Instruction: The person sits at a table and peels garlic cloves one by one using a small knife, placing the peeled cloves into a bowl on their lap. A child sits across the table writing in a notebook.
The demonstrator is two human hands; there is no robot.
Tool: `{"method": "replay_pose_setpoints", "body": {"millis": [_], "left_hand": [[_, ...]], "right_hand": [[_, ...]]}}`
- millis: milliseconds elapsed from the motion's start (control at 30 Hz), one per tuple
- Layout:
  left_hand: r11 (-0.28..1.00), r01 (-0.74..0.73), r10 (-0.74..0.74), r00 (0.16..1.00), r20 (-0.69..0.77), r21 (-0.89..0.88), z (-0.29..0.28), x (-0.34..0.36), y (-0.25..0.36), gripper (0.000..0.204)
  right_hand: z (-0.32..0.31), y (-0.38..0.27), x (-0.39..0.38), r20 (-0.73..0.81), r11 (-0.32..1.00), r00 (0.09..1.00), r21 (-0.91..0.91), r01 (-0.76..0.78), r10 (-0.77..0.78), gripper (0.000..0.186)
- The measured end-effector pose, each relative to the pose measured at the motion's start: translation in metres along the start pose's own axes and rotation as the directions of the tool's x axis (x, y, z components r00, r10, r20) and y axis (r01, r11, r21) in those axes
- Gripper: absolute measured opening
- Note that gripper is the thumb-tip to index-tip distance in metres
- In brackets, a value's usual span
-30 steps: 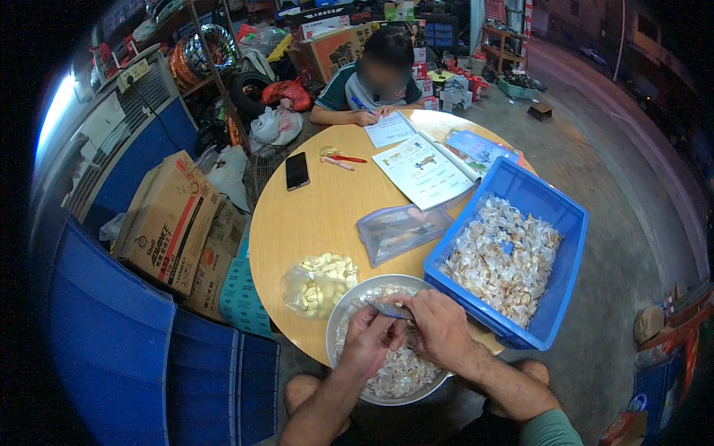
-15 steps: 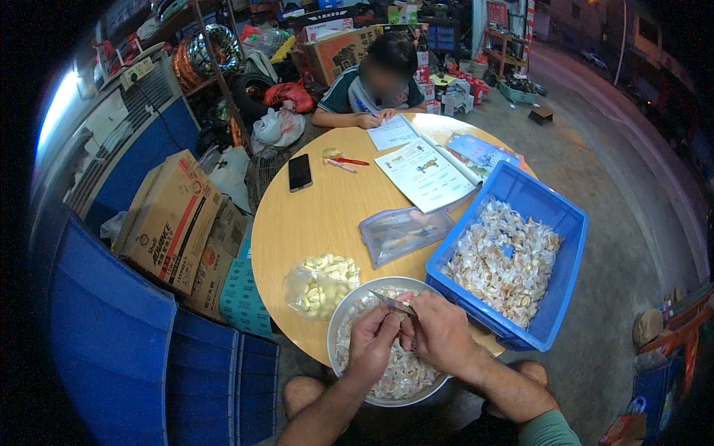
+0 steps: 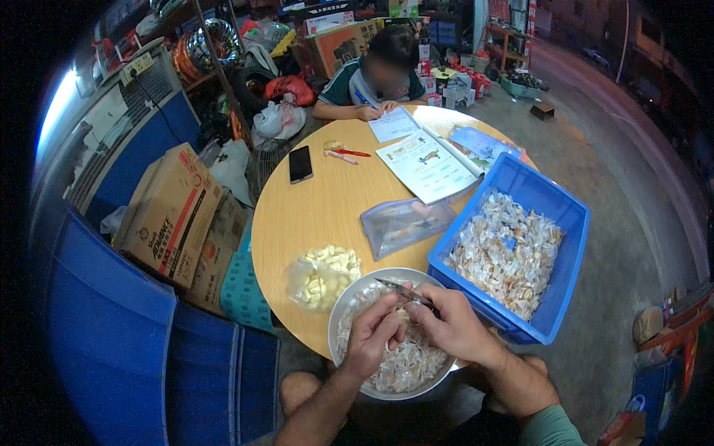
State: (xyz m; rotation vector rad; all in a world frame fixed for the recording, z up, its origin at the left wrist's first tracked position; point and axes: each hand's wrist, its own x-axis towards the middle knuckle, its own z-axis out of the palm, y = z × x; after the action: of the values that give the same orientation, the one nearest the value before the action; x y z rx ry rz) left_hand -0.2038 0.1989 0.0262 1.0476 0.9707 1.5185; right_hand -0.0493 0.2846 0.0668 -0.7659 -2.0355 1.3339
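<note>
My left hand (image 3: 372, 338) is closed, pinching a small pale piece (image 3: 402, 317) that resembles a garlic clove. In my right hand (image 3: 457, 327) is a small knife (image 3: 407, 293), its dark blade pointing left above the piece. Both hands are over a round whitish bowl (image 3: 336, 316) heaped with papery, pale bits. Left of the bowl lies a clear plastic bag (image 3: 323, 279) of smooth cream-coloured pieces. A blue plastic crate (image 3: 568, 241) at the right holds many pale, papery-skinned pieces. My fingers partly cover the held piece and the knife's handle.
On the round wooden table (image 3: 305, 215) lie a phone (image 3: 300, 165), pens (image 3: 342, 156), a translucent pencil case (image 3: 407, 229) and an open book (image 3: 430, 165). Across it a person (image 3: 346, 88) writes with a blue pen. Cartons (image 3: 167, 215) stand at the left.
My hands have drawn slightly apart, and the knife now shows more plainly, lying flatter above the left fingers. Across the table the person still holds the pen to the paper.
</note>
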Motion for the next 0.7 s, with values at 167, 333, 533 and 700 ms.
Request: {"method": "replay_pose_setpoints", "body": {"millis": [167, 333, 533, 700], "left_hand": [[0.991, 0.07, -0.071, 0.997, -0.006, -0.117, 0.001, 0.003, -0.004, 0.032], [0.957, -0.133, 0.166, 0.98, -0.111, 0.258, 0.016, 0.004, -0.004, 0.027], [0.786, -0.213, 0.329, 0.939, -0.102, 0.58, 0.007, 0.006, -0.022, 0.022], [0.973, -0.055, 0.114, 0.96, -0.256, 0.226, 0.013, 0.005, -0.015, 0.015]], "right_hand": [[-0.001, 0.006, 0.003, -0.01, 0.998, 0.998, -0.012, -0.066, 0.066, 0.019], [-0.001, 0.007, 0.005, -0.093, 0.993, 0.995, -0.107, -0.044, 0.034, 0.02], [0.0, 0.009, 0.004, -0.084, 0.989, 0.995, -0.135, -0.068, 0.057, 0.021], [0.002, 0.009, 0.004, -0.095, 0.979, 0.995, -0.197, -0.055, 0.036, 0.019]]}}
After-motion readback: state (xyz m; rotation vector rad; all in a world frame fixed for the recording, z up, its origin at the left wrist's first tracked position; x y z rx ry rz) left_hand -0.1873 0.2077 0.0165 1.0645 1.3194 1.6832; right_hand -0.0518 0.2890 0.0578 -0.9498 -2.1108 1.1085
